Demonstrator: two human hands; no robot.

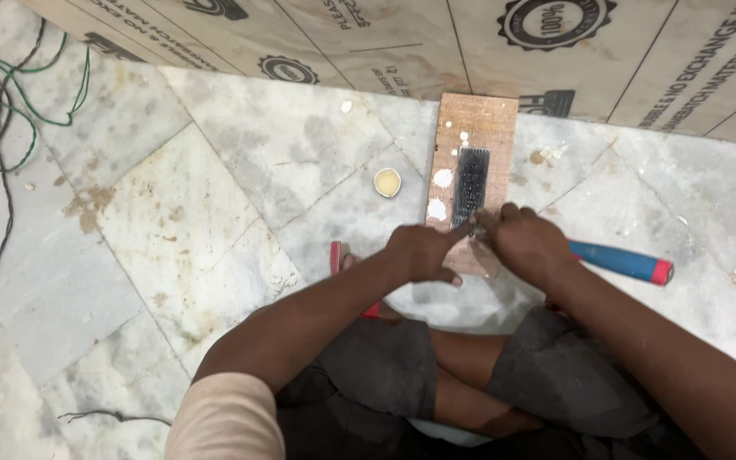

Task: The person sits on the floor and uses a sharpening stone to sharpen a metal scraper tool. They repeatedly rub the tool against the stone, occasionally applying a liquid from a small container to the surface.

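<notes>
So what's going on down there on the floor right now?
A person sits on the marble floor with both hands together at the near end of a small wooden board. The left hand and right hand meet at the lower edge of a black ridged piece lying on the board; what the fingers pinch is too small to tell. White blobs sit on the board beside it. A blue-handled tool lies right of the hands, a small round lid to the left.

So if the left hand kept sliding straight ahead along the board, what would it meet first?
Probably the black ridged strip lying on the brown rectangular wooden board; the left hand points up along it, with white blobs just beside that line.
</notes>
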